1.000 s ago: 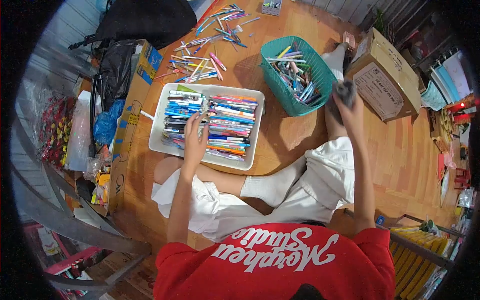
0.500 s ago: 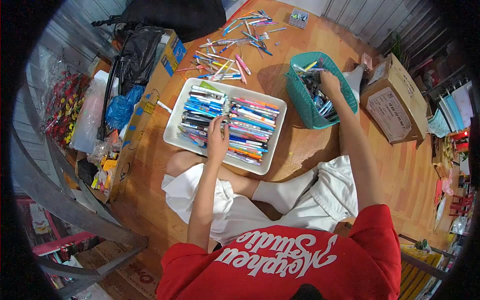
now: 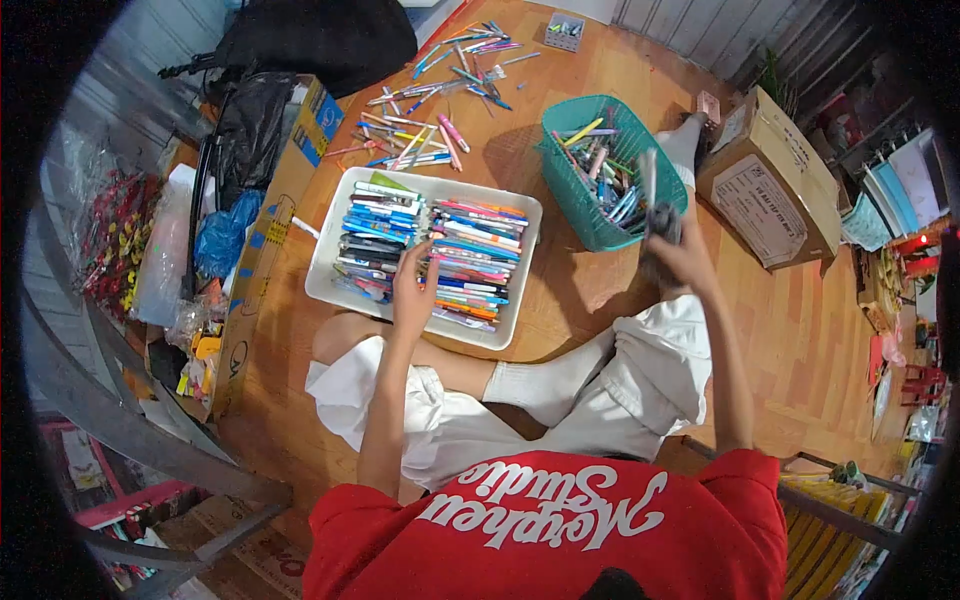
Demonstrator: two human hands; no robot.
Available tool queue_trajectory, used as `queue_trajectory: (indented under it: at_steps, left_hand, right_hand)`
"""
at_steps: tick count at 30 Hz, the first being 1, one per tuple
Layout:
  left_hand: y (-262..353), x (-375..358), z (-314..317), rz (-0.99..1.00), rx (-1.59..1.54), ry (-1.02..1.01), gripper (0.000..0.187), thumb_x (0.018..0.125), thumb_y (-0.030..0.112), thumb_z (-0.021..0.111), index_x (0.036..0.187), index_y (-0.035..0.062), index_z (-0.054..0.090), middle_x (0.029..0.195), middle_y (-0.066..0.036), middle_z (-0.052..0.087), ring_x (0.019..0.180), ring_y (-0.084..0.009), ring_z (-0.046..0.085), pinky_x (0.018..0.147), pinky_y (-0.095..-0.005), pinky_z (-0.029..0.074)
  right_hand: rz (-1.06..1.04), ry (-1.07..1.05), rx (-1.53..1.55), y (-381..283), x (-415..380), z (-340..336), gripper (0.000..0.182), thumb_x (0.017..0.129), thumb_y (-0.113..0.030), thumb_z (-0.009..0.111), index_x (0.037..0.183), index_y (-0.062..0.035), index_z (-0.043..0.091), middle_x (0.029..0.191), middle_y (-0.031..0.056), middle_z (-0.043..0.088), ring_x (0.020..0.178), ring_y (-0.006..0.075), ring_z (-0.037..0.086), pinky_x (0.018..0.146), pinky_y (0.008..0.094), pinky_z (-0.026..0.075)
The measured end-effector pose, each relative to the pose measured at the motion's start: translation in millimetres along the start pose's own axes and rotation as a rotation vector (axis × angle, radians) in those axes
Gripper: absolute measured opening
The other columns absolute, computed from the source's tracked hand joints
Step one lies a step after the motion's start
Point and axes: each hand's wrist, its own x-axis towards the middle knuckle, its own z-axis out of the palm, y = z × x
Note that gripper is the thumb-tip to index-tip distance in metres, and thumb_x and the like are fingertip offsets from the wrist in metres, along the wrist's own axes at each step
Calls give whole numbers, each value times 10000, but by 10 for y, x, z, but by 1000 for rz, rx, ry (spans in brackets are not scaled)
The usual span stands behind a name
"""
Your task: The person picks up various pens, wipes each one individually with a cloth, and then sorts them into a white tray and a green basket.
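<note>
On the floor before me lies a white tray [image 3: 328, 262], packed with two columns of pens [image 3: 475, 245] laid side by side. My left hand [image 3: 412, 290] rests over the gap between the columns, fingers stretched out and touching the pens. My right hand [image 3: 690, 262] is closed around a blurred dark grey bundle [image 3: 664, 222] with a pale strip sticking up from it; its exact kind I cannot tell. That hand is just outside the near right side of a green plastic basket [image 3: 572, 205], which holds a jumble of pens and markers [image 3: 612, 180].
Loose pens [image 3: 410, 140] are scattered beyond the tray, with a small grid-sided container [image 3: 565, 30] farther back. A cardboard box [image 3: 770, 190] stands right of the basket. Along the left, a long carton [image 3: 262, 245] borders the floor. My crossed legs [image 3: 550, 385] are close to the tray.
My right hand has come out of the green basket toward me, bringing the dark grey bundle with it. My left hand stays over the tray. The whole view has shifted slightly.
</note>
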Motion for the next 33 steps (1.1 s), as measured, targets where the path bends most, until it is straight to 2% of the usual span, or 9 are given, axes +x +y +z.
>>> queue_trajectory:
  at_steps: [4,5,8,11,17,20,26,27,33]
  left_hand:
    - [562,-282,272,16,-299,-226,277,888,116,575,1140,1,560,1088,-121,606,1015,-181,569,892,-297,436]
    - [707,-392,348,108,-282,-306,277,891,127,579,1136,-2,563,1069,-115,612,1007,-162,567,896,-282,433]
    - [1241,-723,542,-168,-744,-243,262,897,152,581,1104,-9,574,970,-90,623,902,-120,591,811,-246,468]
    - [1356,-613,419,-331,-421,-304,248,898,156,583,1081,-10,576,884,-71,622,789,-92,603,693,-218,488]
    - [1164,-618,154,-410,-487,-596,203,923,140,539,1047,-13,589,850,-69,635,678,-74,574,579,-199,460]
    - [1048,-685,187,-405,-524,-575,207,943,144,502,1071,-5,567,815,-49,622,648,-56,525,559,-181,427]
    - [1114,-688,236,-379,-546,-270,192,962,157,463,1059,3,524,751,-30,589,617,-32,463,522,-173,374]
    - [1222,-684,252,-359,-576,-243,191,965,163,460,1048,3,523,745,-31,586,610,-31,459,517,-173,370]
    - [1409,-736,471,-353,-662,86,211,981,196,427,1036,6,501,723,-39,554,571,-27,385,493,-181,304]
  right_hand:
    - [49,-380,318,-714,-845,193,230,671,-140,671,825,14,597,709,41,601,669,120,541,635,282,460]
    - [-61,-383,290,-573,-966,385,246,676,-137,673,841,26,593,709,80,603,642,142,540,625,294,458]
    - [-127,-389,35,-731,-1149,617,277,639,-114,693,855,15,578,745,139,585,673,264,577,637,349,468]
    - [-230,-327,-89,-769,-1205,739,324,612,-116,719,873,10,573,824,163,565,731,338,568,647,394,469]
    - [-249,-336,-294,-705,-1133,724,400,589,-99,735,947,-24,573,911,145,555,829,385,573,714,441,474]
    - [-330,-287,-207,-672,-1106,679,433,629,-106,748,1004,-19,550,938,148,545,865,332,585,735,402,483]
    - [201,300,921,-371,-1066,746,443,895,-445,524,1057,-32,517,985,114,557,889,185,573,781,326,479]
    - [348,166,1279,-361,-1039,745,543,908,-559,391,1020,-48,534,926,105,582,840,202,589,757,332,487]
    - [596,186,1694,-541,-958,894,486,907,-534,417,974,-73,555,860,93,607,761,244,599,727,388,498]
